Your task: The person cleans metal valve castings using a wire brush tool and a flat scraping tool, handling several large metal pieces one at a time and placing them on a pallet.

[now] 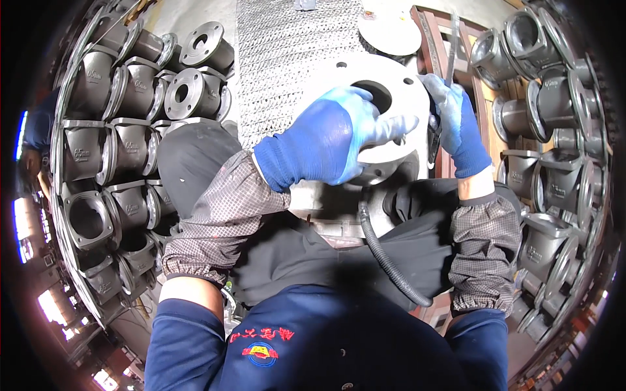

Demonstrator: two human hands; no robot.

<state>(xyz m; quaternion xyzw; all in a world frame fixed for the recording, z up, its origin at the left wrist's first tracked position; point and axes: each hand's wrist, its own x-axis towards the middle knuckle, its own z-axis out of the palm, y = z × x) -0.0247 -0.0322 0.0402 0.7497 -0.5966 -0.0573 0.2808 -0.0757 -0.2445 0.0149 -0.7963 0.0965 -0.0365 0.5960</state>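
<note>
A pale, round flanged casting (312, 88) with bolt holes and a wide central bore stands between my knees, brightly lit. My left hand (329, 137), in a blue glove, lies across the flange beside the bore, its fingers stretched to the right over the face. Just past the flange's right edge is my right hand (456, 124), also gloved in blue. Its fingers close around a thin, flat grey file-like tool (453, 45) that stands upright above the hand. The tool's lower part is hidden by the glove.
Grey flanged valve bodies are stacked on the left (81, 150) and right (561, 176). A textured metal mat (274, 52) runs ahead, beside a pale disc (390, 34) and a brown metal frame (430, 29). A ribbed black hose (385, 260) crosses my lap.
</note>
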